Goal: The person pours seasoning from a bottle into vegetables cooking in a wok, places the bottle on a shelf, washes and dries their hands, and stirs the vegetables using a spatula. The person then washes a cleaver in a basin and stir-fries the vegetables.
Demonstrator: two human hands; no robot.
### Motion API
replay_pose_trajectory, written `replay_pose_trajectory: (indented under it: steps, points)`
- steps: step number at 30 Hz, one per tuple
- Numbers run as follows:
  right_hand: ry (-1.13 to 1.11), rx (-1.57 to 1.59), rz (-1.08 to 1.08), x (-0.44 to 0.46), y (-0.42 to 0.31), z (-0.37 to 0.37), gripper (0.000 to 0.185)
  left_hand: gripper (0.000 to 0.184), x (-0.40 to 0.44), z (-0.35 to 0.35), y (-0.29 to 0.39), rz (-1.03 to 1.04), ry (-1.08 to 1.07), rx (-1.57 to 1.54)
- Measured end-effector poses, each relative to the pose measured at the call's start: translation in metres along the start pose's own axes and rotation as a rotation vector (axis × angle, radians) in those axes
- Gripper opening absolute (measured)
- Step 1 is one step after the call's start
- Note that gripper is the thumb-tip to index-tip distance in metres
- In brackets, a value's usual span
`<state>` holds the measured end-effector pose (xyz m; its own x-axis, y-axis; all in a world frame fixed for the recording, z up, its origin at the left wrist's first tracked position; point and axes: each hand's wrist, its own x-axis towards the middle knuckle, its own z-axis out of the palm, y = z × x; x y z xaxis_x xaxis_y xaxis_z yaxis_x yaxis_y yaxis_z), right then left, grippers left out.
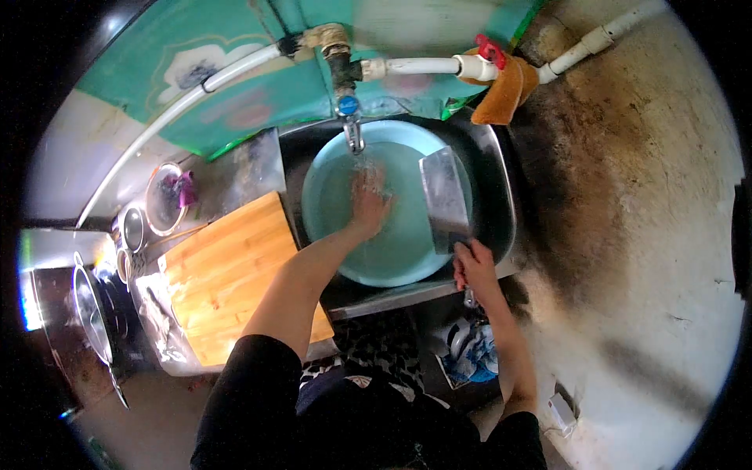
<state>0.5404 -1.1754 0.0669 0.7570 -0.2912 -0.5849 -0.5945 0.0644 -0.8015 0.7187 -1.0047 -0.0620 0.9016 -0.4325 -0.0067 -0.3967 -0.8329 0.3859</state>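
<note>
My right hand (475,268) is closed around the handle of a cleaver (445,188). Its wide metal blade reaches over the right side of a light blue basin (321,251). Water runs from the tap (353,133) onto my left hand (370,196), which is in the basin with fingers stretched out toward the tap. Splashing blurs the fingertips, and nothing shows in that hand. Cloudy, pale green water fills much of the basin, which sits inside a metal sink (501,188).
Left of the sink lies a wooden cutting board (235,274). Beyond it stand a bowl with a purple cloth (185,188) and small cups (133,229); a pan (92,309) is farther left. White pipes (415,66) cross above the basin, with an orange cloth (503,95) hung on one.
</note>
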Motion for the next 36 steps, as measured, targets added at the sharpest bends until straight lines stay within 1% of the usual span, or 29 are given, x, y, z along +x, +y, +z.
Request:
replay_pose_trajectory:
  steps: [2,3,4,5,6,7,8,9,10,11,13,15,16,18,20,22,23,24,25,26,27,28,29,30,31,32,33,34,36]
  points:
    - [-0.029,-0.024,0.0,0.003,-0.002,0.008,0.022,0.065,0.001,0.007,0.004,0.033,-0.414,0.017]
    - [-0.03,0.008,0.053,0.005,-0.006,0.015,0.023,0.065,-0.005,0.01,0.006,0.041,-0.426,0.016]
    - [-0.031,0.041,0.107,0.007,-0.008,0.016,0.024,0.064,-0.012,0.012,0.008,-0.009,-0.175,-0.129]
    - [-0.157,0.008,-0.026,0.016,0.003,0.011,0.026,0.062,-0.02,0.012,0.01,-0.06,0.077,-0.27]
    - [-0.153,0.017,-0.016,0.016,0.002,0.015,0.026,0.063,-0.033,-0.01,0.026,0.024,0.113,-0.357]
    - [-0.151,0.15,0.045,0.017,-0.003,0.024,0.032,0.063,-0.048,-0.044,0.052,0.104,0.157,-0.447]
    - [-0.153,0.278,0.105,0.019,-0.01,0.031,0.039,0.065,-0.068,-0.064,0.07,0.159,0.013,-0.622]
    - [-0.193,0.193,0.101,0.019,-0.027,0.033,0.044,0.065,-0.082,-0.084,0.088,0.207,-0.118,-0.697]
    - [-0.117,0.087,-0.301,0.042,0.004,0.04,0.045,0.067,-0.096,-0.085,0.096,0.318,-0.155,-0.694]
    - [0.029,-0.043,-0.687,0.054,0.007,0.053,0.046,0.068,-0.098,-0.092,0.1,0.375,-0.149,-0.705]
    - [0.049,0.054,-0.484,0.053,0.023,0.047,0.045,0.069,-0.097,-0.098,0.098,0.427,-0.142,-0.72]
    - [-0.328,0.317,0.102,0.022,-0.026,0.032,0.05,0.07,-0.084,-0.092,0.082,0.482,-0.214,-0.587]
    - [-0.325,0.316,0.108,0.015,-0.03,0.028,0.05,0.07,-0.074,-0.09,0.076,0.48,-0.218,-0.592]
    - [-0.503,0.413,0.233,0.002,-0.035,0.022,0.05,0.066,-0.047,-0.084,0.06,0.466,-0.129,-0.121]
    - [-0.447,0.318,0.2,-0.012,-0.046,0.021,0.054,0.062,-0.012,-0.042,0.016,0.333,-0.061,-0.255]
    - [-0.453,0.194,0.213,-0.02,-0.045,0.011,0.055,0.06,0.015,-0.001,-0.018,0.006,-0.131,-0.53]
    - [-0.474,0.224,0.301,-0.022,-0.046,0.005,0.05,0.06,0.019,0.012,-0.033,-0.165,-0.171,-0.647]
    - [-0.467,0.225,0.298,-0.023,-0.047,0.003,0.05,0.06,0.022,0.02,-0.04,-0.337,-0.213,-0.76]
    - [-0.426,0.284,0.272,-0.024,-0.048,0.001,0.044,0.06,0.017,0.032,-0.042,-0.334,-0.216,-0.76]
    - [-0.387,0.343,0.244,-0.025,-0.049,-0.001,0.038,0.061,0.006,0.039,-0.041,-0.29,-0.26,-0.527]
    - [-0.412,0.292,0.205,-0.022,-0.048,-0.008,0.024,0.062,-0.004,0.032,-0.035,-0.242,-0.3,-0.291]
    - [-0.408,0.303,0.203,-0.021,-0.048,-0.007,0.024,0.066,-0.018,0.025,-0.028,-0.284,-0.128,-0.43]
    - [-0.296,-0.108,-0.036,-0.018,-0.051,-0.004,0.021,0.071,-0.032,-0.004,-0.009,-0.32,0.049,-0.566]
    - [-0.167,-0.518,-0.273,-0.015,-0.053,-0.002,0.021,0.078,-0.048,-0.036,0.007,-0.141,0.146,-0.524]
    - [-0.049,-0.63,-0.457,-0.011,-0.045,-0.001,0.025,0.085,-0.064,-0.07,0.025,0.033,0.238,-0.482]
    - [-0.046,-0.626,-0.454,-0.009,-0.043,0.003,0.025,0.089,-0.074,-0.105,0.045,0.145,0.15,-0.414]
    - [0.01,-0.714,-0.552,-0.006,-0.043,0.01,0.022,0.093,-0.08,-0.131,0.062,0.253,0.063,-0.344]
    - [0.067,-0.801,-0.653,-0.004,-0.044,0.016,0.02,0.094,-0.081,-0.139,0.075,0.322,-0.09,-0.291]
    - [0.06,-0.799,-0.64,-0.005,-0.045,0.023,0.014,0.093,-0.072,-0.137,0.089,0.522,-0.242,-0.264]
